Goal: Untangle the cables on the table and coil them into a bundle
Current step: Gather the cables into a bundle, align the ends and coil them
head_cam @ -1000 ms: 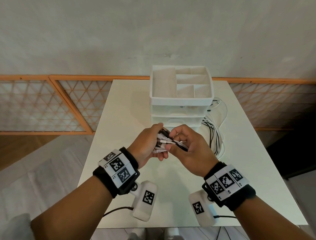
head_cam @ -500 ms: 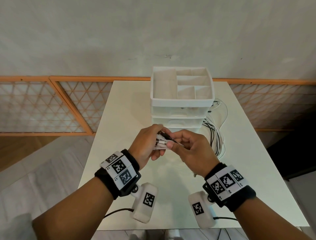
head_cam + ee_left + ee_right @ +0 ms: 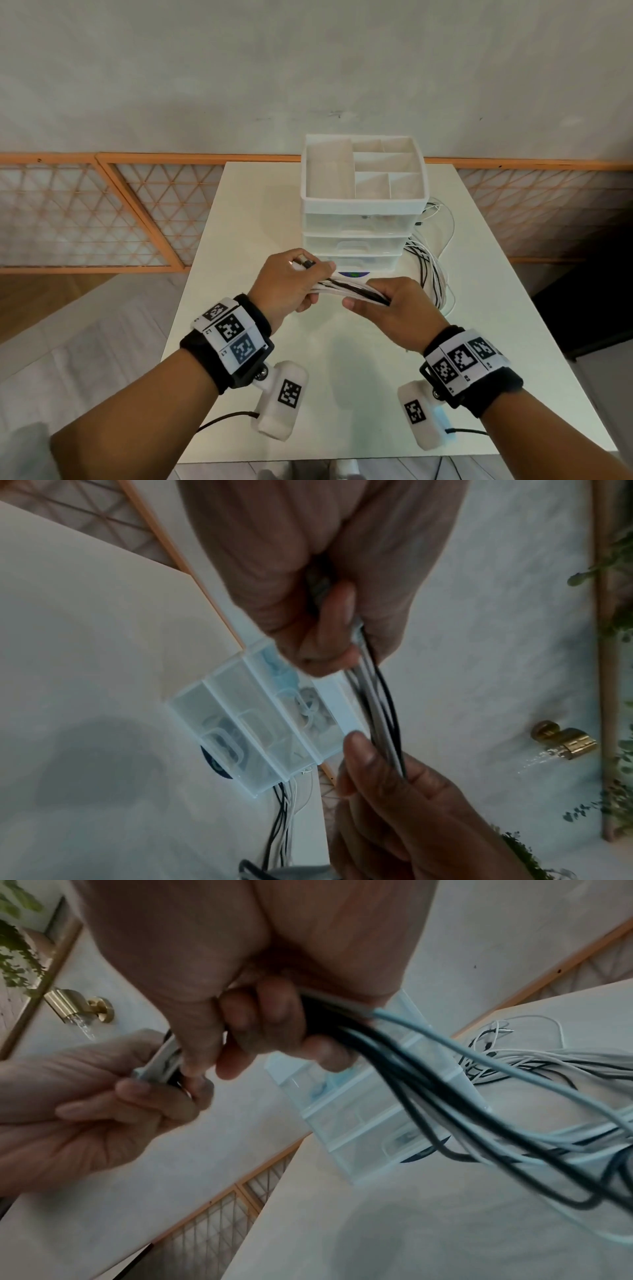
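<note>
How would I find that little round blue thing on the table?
Start at the white table and find the drawer organizer standing on it. Look under its lowest drawer, just beyond the hands: the dark blue disc peeks out there, the only blue, round thing among white plastic and cables.

The head view is showing even, soft daylight, moderately bright, with no hard glare. The flat white tabletop (image 3: 239, 240) is carrying only faint shadows beneath the forearms. Wide-angle distortion is bending the orange wooden lattice rail (image 3: 102, 161) toward the frame edges. Both wrist views are reading dimmer and blue-tinted. Motion blur is smearing the bundle of thin black and white cables (image 3: 479, 1096), and the near palms are sitting out of focus.
</note>
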The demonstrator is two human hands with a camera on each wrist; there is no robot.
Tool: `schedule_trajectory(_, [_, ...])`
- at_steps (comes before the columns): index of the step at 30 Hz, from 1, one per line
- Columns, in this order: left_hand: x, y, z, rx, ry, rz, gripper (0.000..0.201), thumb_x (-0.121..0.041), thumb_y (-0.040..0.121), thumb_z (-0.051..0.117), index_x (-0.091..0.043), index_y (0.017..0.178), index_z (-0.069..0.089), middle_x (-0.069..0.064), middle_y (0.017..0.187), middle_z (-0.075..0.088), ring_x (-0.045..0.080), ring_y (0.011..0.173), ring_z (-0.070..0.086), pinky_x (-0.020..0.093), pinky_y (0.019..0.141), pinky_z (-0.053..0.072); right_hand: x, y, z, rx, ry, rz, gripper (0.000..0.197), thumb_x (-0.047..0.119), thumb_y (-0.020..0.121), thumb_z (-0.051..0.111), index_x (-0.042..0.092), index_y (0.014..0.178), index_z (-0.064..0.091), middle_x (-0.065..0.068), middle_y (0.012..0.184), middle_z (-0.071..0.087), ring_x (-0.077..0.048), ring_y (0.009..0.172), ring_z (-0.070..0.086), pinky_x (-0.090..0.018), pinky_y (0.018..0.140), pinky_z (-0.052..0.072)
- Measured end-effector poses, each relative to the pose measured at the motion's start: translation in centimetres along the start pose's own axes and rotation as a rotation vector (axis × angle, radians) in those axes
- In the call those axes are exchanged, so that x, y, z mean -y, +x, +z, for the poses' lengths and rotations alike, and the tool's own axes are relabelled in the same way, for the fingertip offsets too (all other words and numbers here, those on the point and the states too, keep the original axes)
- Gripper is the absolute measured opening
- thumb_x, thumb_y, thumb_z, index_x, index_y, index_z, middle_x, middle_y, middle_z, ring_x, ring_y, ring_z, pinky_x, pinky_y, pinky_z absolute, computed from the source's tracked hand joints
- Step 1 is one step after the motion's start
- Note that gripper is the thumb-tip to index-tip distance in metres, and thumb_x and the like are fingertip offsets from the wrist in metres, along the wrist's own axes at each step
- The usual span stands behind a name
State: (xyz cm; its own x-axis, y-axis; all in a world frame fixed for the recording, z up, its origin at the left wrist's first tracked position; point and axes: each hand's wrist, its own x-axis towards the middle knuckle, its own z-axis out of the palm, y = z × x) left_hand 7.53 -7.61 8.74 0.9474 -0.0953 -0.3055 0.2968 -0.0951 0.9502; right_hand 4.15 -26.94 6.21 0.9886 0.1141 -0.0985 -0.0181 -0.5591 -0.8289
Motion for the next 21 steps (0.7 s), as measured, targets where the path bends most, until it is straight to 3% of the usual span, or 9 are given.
schedule_trajectory(3, [0.0, 0.9, -0.8, -0.071, 0.330, 0.021, 0.029, -0.029, 0.082, 0.075, -0.011, 0.098, 0.058, 0.002, 0.090, 0.065, 0.009, 0.067, 0.066, 0.022, 0.058, 0.050, 0.0, 0.0, 0.2, 0.007, -0.079, -0.029, 0.046, 0.038, 0.083, 0.076, 0.017, 0.054, 0.048, 0.009, 0.046, 0.038, -0.008, 0.046, 0.034, -0.021, 0.049, 0.030])
schedule_trajectory(5, [-1.1, 0.8, -0.8, -0.166, 0.576, 0.249, 0.029, -0.035, 0.086, 0.069, -0.018, 0.106, 0.057, -0.005, 0.102, 0.062, 0.009, 0.090, 0.063, 0.021, 0.075, 0.048, 0.5, 0.2, 0.2, 0.029, -0.123, -0.062, 0.041, 0.038, 0.084, 0.075, 0.015, 0.057, 0.056, 0.008, 0.047, 0.042, -0.009, 0.047, 0.038, -0.020, 0.051, 0.031])
schedule_trajectory(7, [-2.5, 0.0, 0.5, -0.084, 0.587, 0.455, 0.027, -0.040, 0.092, 0.060, -0.019, 0.109, 0.059, -0.009, 0.104, 0.064, 0.007, 0.095, 0.061, 0.016, 0.079, 0.046, 1.3, 0.5, 0.3, 0.036, -0.165, -0.110, 0.035, 0.037, 0.085, 0.074, 0.013, 0.063, 0.062, 0.007, 0.050, 0.049, -0.008, 0.048, 0.043, -0.021, 0.052, 0.034])
schedule_trajectory(10, [-2.5, -1.1, 3.2, 0.193, 0.727, 0.488, 0.048, -0.062, 0.096, 0.033, -0.024, 0.101, 0.061, -0.007, 0.093, 0.069, 0.013, 0.087, 0.065, 0.028, 0.082, 0.052, 3.0, 1.1, 0.3, -0.016, -0.255, -0.241, 0.014, 0.018, 0.085, 0.068, 0.017, 0.072, 0.062, 0.018, 0.057, 0.053, 0.001, 0.052, 0.049, -0.019, 0.056, 0.038])
schedule_trajectory(12, [-1.3, -0.6, 3.3, 0.176, 0.790, 0.449, 0.069, -0.077, 0.087, 0.014, -0.027, 0.090, 0.062, -0.003, 0.082, 0.071, 0.019, 0.079, 0.065, 0.039, 0.080, 0.053, 3.7, 1.3, -0.1, -0.076, -0.253, -0.246, 0.014, 0.011, 0.081, 0.068, 0.019, 0.070, 0.063, 0.016, 0.058, 0.058, 0.000, 0.054, 0.055, -0.019, 0.055, 0.039])
schedule_trajectory(14, [-0.6, 0.0, 2.5, 0.135, 0.804, 0.417, 0.083, -0.082, 0.081, 0.007, -0.028, 0.087, 0.069, -0.004, 0.078, 0.072, 0.019, 0.077, 0.066, 0.039, 0.080, 0.053, 3.6, 1.3, -0.9, -0.099, -0.095, -0.216, 0.011, 0.018, 0.076, 0.079, 0.022, 0.073, 0.070, 0.009, 0.066, 0.069, -0.002, 0.063, 0.064, -0.016, 0.058, 0.048])
schedule_trajectory(16, [-0.9, 0.1, 1.6, 0.121, 0.820, 0.393, 0.083, -0.081, 0.084, 0.012, -0.023, 0.078, 0.072, -0.005, 0.067, 0.069, 0.017, 0.070, 0.064, 0.034, 0.073, 0.050, 3.3, 0.8, -1.5, -0.051, 0.046, -0.186, 0.017, 0.026, 0.074, 0.085, 0.018, 0.077, 0.071, 0.007, 0.068, 0.070, -0.008, 0.058, 0.063, -0.019, 0.055, 0.049])
schedule_trajectory(18, [-1.9, 0.0, 0.8, 0.091, 0.760, 0.341, 0.076, -0.073, 0.090, 0.026, -0.012, 0.062, 0.061, -0.007, 0.047, 0.056, 0.011, 0.050, 0.055, 0.026, 0.056, 0.042, 2.7, 0.2, -2.2, -0.008, 0.160, -0.132, 0.026, 0.035, 0.077, 0.081, 0.011, 0.080, 0.071, -0.002, 0.057, 0.055, -0.010, 0.046, 0.046, -0.017, 0.044, 0.038])
schedule_trajectory(21, [-2.6, -0.2, -0.1, 0.129, 0.635, 0.273, 0.066, -0.070, 0.091, 0.035, -0.015, 0.058, 0.050, -0.007, 0.042, 0.038, 0.015, 0.036, 0.036, 0.021, 0.043, 0.035, 1.5, -0.1, -2.9, -0.022, 0.303, -0.105, 0.035, 0.043, 0.079, 0.067, 0.011, 0.089, 0.077, 0.001, 0.052, 0.044, -0.012, 0.048, 0.038, -0.016, 0.045, 0.034])
